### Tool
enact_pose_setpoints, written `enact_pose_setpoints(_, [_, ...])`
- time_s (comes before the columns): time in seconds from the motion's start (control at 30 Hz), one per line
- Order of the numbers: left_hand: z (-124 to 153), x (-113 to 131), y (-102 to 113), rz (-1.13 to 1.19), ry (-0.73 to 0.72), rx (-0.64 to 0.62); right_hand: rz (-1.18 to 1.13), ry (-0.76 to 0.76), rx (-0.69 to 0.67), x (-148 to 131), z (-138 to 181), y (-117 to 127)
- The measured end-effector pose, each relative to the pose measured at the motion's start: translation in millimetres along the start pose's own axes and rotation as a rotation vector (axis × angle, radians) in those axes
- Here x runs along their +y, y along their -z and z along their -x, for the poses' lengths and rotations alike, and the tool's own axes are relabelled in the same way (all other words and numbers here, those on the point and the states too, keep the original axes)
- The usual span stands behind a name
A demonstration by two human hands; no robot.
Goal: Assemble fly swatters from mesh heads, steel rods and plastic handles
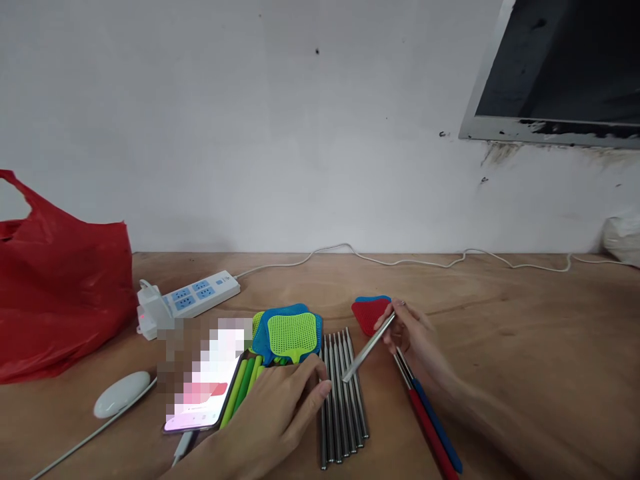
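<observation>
My right hand (407,327) is closed on a silver metal rod (367,350), which slants down and left from the fingertips. Beneath that rod's lower end lies a row of several similar metal rods (343,407), side by side. My left hand (275,413) rests at the row's left edge with fingers bent and thumb apart; nothing shows in it. Behind it are lime and blue mesh fly swatter heads (293,333), and green handles (245,383) are partly hidden. A red fly swatter (367,313) and a blue one, with handles (435,427) towards me, lie under my right hand.
A lit phone (210,387) lies beside the green handles. Left of it are a white mouse-shaped object (121,395) and a power strip (200,293) whose cord runs along the wall. A red plastic bag (65,293) stands far left, a whitish bag (623,240) far right.
</observation>
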State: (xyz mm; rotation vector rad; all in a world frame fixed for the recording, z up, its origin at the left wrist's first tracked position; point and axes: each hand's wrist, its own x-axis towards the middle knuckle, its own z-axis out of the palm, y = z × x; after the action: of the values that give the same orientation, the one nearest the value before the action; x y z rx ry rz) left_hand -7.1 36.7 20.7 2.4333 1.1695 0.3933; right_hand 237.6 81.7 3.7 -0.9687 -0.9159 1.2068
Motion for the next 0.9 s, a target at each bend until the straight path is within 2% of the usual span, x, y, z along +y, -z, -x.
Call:
enact_pose_setpoints(0.07, [0, -5, -1, -0.073, -0.018, 0.006, 0.129, 0.028, 0.061, 3, -14, 9])
enact_pose_setpoints(0.1, [-1, -7, -3, -0.129, -0.031, 0.001, 0.247, 0.009, 0.035, 5, -20, 13])
enact_pose_setpoints(0.27, [-3, -15, -9, -0.338, -0.125, -0.058, 0.518, 0.001, -0.094, 22, -24, 21])
enact_pose_setpoints(0.4, [-3, -16, -10, -0.378, -0.145, -0.062, 0.843, 0.184, -0.241, 34, -15, 20])
enact_pose_setpoints(0.5, [-3, -18, -10, -0.383, -0.134, -0.049, 1.002, 0.339, -0.263, 36, -15, 22])
enact_pose_setpoints(0.6, [-2, -21, -11, -0.368, -0.131, -0.034, 0.962, 0.428, -0.131, 32, -22, 28])
enact_pose_setpoints(0.73, [-1, -23, -11, -0.336, -0.122, -0.003, 0.811, 0.449, 0.101, 28, -32, 40])
enact_pose_setpoints(0.9, [0, -25, -12, -0.313, -0.127, 0.110, 0.727, 0.461, 0.167, 30, -33, 45])
